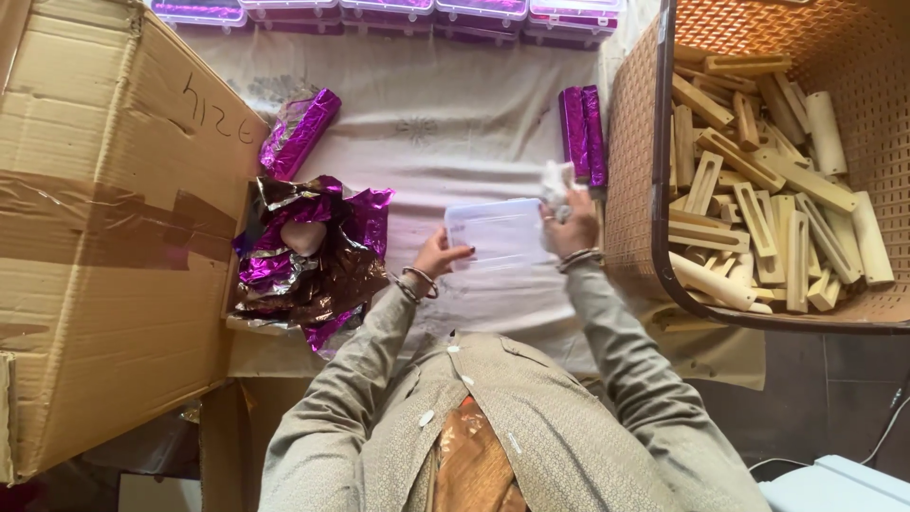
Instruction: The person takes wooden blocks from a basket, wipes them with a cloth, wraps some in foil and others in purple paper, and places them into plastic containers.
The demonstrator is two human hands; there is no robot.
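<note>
Head view shows me both hands on a clear, flat rectangular plastic box, held just above the pale cloth-covered work surface. My left hand is closed on the box's left edge, thumb on top. My right hand grips the right edge and also pinches a crumpled white cloth or tissue against it; I cannot tell how tightly the fingers are curled.

Two purple foil-wrapped bars lie just beyond the right hand, beside the wall of the woven orange plastic basket, which is heaped with pale wooden slotted blocks. To the left sit a loose pile of crumpled purple foil sheets, one more wrapped purple bar and a big open cardboard carton. A row of clear boxes with purple contents runs along the far edge.

Risks, as I judge them: the box is smooth and thin, so an edge grip could slip or flex. The wad in my right hand weakens that hold, and my right wrist sits near the basket wall.
</note>
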